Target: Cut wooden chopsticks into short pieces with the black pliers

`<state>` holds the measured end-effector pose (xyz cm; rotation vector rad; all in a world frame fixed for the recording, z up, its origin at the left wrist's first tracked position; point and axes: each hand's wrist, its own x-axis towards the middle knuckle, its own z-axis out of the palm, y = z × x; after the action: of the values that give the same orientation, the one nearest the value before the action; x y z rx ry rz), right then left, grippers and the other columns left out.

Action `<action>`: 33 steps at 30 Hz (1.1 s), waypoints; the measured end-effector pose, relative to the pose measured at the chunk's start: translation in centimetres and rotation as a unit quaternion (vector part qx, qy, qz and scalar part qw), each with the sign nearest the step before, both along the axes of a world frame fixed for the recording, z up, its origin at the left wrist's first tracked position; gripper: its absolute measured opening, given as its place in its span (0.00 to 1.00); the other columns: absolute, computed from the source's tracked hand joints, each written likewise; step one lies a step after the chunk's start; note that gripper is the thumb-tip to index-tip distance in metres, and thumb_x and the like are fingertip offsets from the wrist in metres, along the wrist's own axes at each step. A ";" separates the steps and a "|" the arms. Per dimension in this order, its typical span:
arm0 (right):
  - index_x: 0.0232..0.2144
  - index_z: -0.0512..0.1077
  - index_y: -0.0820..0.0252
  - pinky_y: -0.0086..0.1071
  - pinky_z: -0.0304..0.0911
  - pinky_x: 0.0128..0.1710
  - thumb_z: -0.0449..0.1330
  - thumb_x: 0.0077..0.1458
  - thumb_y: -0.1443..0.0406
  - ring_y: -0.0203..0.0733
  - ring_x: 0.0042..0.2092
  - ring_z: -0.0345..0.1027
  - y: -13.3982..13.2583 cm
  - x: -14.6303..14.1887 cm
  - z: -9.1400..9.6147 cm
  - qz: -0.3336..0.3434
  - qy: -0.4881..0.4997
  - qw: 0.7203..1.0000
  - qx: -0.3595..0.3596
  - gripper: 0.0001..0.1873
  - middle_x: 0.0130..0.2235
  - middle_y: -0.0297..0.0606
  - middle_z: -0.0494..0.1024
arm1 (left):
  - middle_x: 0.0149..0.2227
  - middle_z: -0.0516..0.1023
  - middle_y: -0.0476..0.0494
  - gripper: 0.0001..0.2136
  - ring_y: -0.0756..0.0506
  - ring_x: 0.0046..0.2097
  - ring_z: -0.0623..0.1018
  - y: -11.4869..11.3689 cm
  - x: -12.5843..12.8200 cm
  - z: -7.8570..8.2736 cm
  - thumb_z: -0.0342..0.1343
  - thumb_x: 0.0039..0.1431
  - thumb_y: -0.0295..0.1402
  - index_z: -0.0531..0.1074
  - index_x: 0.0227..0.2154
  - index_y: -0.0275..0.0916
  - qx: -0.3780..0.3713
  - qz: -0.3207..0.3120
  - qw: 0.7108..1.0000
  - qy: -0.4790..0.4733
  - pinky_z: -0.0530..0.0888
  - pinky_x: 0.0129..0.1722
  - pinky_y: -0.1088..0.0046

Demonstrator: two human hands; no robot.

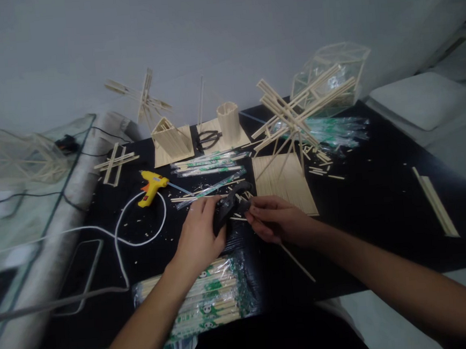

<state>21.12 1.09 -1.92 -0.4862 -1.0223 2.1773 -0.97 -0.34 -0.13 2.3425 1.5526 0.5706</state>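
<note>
My left hand is closed around a black hand tool that looks like a cutter; its working end is blurred. Close on its right, my right hand pinches a thin wooden stick, whose long end slants down toward me. The fingertips of my right hand are at the tool's dark head, and I cannot tell whether the stick lies in its jaws. Short wooden offcuts are scattered just beyond both hands. Below my left hand lies a clear packet of wrapped chopsticks with green print.
A yellow glue gun with a looping white cable lies left. Behind stand a stick cup, black scissors and a windmill-like stick frame over a slatted board. Loose sticks lie far right.
</note>
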 end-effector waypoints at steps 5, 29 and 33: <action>0.32 0.71 0.62 0.20 0.44 0.15 0.62 0.63 0.58 0.26 0.17 0.45 0.2 0.3 0.2 0.016 0.012 0.999 -0.032 0.13 0.18 0.22 0.58 | 0.53 0.73 0.38 0.22 0.38 0.56 0.72 0.1 -0.1 0.3 0.53 0.58 0.23 0.65 0.55 0.41 -0.003 -0.018 1.000 -0.021 0.72 0.57 0.57; 0.33 0.73 0.62 0.22 0.45 0.17 0.60 0.65 0.57 0.27 0.19 0.46 -0.5 -0.2 0.6 -0.054 -0.041 0.996 0.056 0.14 0.19 0.23 0.57 | 0.52 0.74 0.41 0.25 0.39 0.56 0.73 0.2 -0.4 0.8 0.52 0.51 0.22 0.66 0.55 0.41 -0.009 -0.031 0.998 -0.047 0.71 0.58 0.56; 0.33 0.73 0.62 0.22 0.45 0.18 0.59 0.66 0.57 0.28 0.20 0.45 -0.5 -0.2 0.7 -0.066 -0.045 0.994 0.072 0.14 0.20 0.23 0.57 | 0.53 0.73 0.40 0.27 0.39 0.57 0.73 0.2 -0.5 0.9 0.51 0.51 0.20 0.66 0.55 0.41 -0.013 -0.047 0.998 -0.049 0.71 0.58 0.57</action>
<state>20.87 0.56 -1.21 -0.5731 -1.1536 1.9649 -1.51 -0.16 0.77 2.3167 1.3909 0.6303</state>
